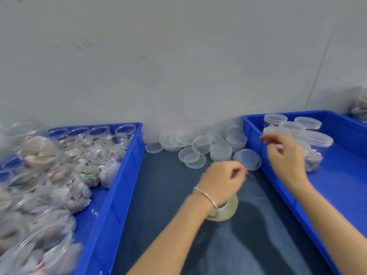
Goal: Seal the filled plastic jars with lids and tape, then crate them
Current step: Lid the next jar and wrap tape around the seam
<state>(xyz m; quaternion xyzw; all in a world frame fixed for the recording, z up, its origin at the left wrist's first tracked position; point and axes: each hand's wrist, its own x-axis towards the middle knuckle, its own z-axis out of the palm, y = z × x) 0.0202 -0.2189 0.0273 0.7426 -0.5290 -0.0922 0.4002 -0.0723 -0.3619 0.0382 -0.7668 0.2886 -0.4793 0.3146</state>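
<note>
The left hand [220, 181] hovers over the middle of the dark blue surface [168, 205], fingers curled in, thumb and fingertips pinched together; whether a tape end sits between them is too blurred to tell. A thin bangle [206, 197] rings that wrist, and the one roll of clear tape [224, 210] lies flat on the surface just beneath the wrist, partly hidden by it. The right hand [286, 155] is raised to the right of it, above the near wall of the right blue crate [337, 195], fingers loosely bent and gripping nothing that shows. Just beyond it in that crate stand about six lidded jars [315, 149], clustered at the far left corner. Between the two hands and farther off, a loose heap of clear lids [200, 147], perhaps fifteen, lies along the wall. One lid [248, 158] leans against the right crate, just beside the left hand's fingertips. At far left a second blue crate [111, 195] holds many open filled jars [41, 153], too blurred to count
</note>
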